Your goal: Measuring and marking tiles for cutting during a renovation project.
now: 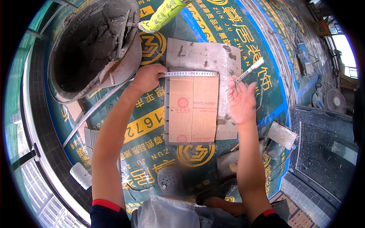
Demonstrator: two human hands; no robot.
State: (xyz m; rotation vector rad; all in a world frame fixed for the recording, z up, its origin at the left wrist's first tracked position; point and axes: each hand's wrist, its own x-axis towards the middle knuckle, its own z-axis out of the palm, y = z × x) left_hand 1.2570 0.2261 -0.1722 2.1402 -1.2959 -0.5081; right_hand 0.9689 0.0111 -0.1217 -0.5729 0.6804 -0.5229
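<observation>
A white tape measure blade (192,74) lies straight across the top edge of a brown cardboard-faced rectangular piece (205,91) with red print and dark edges. My left hand (150,79) is closed at the blade's left end, pinching it; the tape's case cannot be seen. Just right of the piece, my right hand (242,102) is turned palm up with its fingers partly curled. Between those fingers sits a white marker pen (249,71), pointing up and to the right. Beneath the piece lies a larger pale, stained sheet (203,51).
A big bucket of wet grey mortar (97,43) stands at the far left, beside a yellow-green wrapped handle (167,15). A long metal strip (89,112) lies below it. At right are a flat trowel-like tool (282,135) and a fan (334,100). Printed green sheeting (146,131) covers the floor.
</observation>
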